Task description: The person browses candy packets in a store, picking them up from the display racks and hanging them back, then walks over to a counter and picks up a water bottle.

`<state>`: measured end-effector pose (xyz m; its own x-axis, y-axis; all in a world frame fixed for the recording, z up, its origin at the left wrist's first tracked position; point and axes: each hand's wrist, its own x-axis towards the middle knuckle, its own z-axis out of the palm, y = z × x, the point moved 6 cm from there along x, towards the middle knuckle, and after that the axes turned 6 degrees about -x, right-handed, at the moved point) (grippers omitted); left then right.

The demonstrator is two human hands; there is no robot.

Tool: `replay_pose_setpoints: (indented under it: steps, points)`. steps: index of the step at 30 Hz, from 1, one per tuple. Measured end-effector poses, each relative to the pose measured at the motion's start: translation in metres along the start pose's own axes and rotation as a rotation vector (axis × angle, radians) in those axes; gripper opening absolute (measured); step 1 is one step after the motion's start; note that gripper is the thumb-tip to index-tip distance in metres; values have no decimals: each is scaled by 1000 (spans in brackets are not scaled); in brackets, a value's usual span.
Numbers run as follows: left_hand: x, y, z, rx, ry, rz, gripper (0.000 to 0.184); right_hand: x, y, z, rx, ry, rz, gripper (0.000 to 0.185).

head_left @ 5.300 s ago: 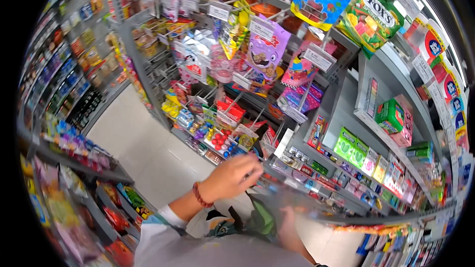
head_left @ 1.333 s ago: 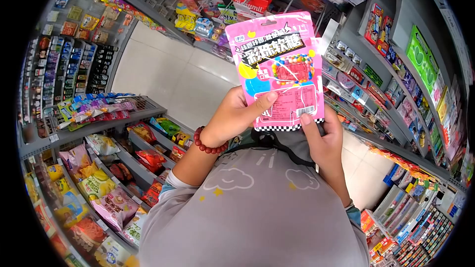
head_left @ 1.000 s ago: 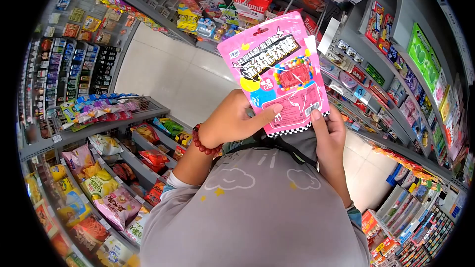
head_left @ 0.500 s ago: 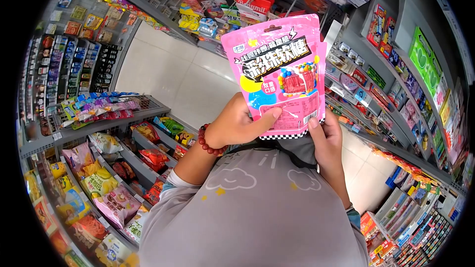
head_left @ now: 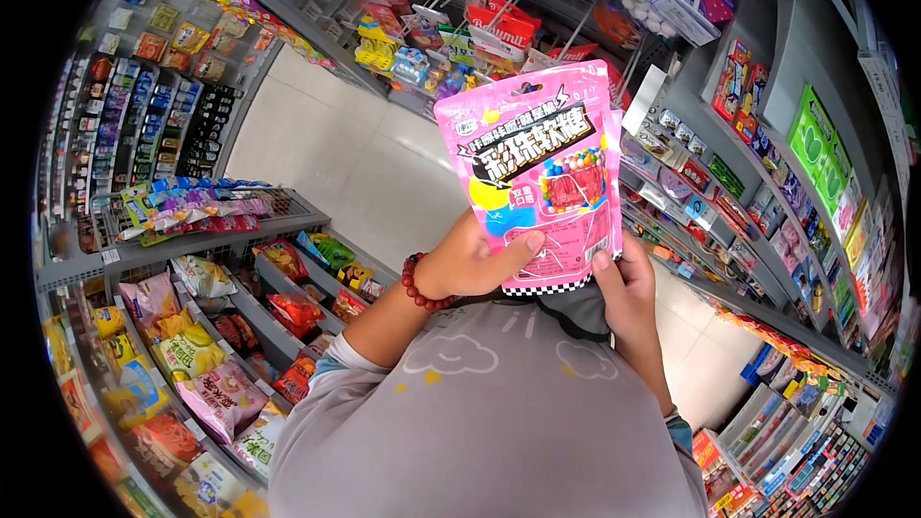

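Observation:
A pink bag of gummy candy is upright in front of my chest, its printed front facing me. Chinese lettering, colourful round candies and a checkered bottom strip show on it. My left hand, with a red bead bracelet at the wrist, grips the lower left side, thumb across the front. At the lower right corner my right hand pinches the bag, thumb in front. The fingers behind the bag are hidden. Another pink edge shows along its right side; whether a second bag lies behind, I cannot tell.
Shelves of bagged snacks stand at the left. Candy bags hang on hooks ahead. A grey shelf rack runs along the right, with small packets. Pale floor tiles show between the racks.
The candy bag has come down slightly in view, with both hands still on it. My left hand has lowered a little too, and the surroundings have shifted only slightly.

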<state>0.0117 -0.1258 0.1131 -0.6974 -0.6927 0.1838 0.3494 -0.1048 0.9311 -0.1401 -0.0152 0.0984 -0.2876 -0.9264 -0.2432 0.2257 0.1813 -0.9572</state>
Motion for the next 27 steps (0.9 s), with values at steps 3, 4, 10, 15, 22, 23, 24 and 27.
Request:
replay_pose_setpoints:
  steps: [3, 4, 10, 15, 22, 23, 24, 27]
  points:
    - [-1, -2, -1, 11, 0, -2, 33, 3, -2, 2, 8, 0, -7, 27]
    - [-1, -4, -2, 10, -4, -21, 35, 4, -2, 1, 13, 4, -14, 27]
    - [-3, -16, -5, 78, 12, -30, 35, 8, -1, -1, 16, -34, 11, 26]
    - [5, -16, -2, 45, 20, -15, 35, 14, -1, -5, 15, -34, -13, 25]
    - [13, -21, -1, 47, 12, -16, 41, 22, -3, -11, 28, -47, 47, 23]
    - [14, -22, -2, 50, 16, -6, 41, 24, -3, -12, 25, -44, 52, 23]
    - [13, -24, -4, 52, 31, -23, 41, 26, -4, -13, 24, -58, 39, 23]
    - [15, -20, -5, 57, 62, -27, 41, 31, -1, -19, -7, -51, 22, 22]
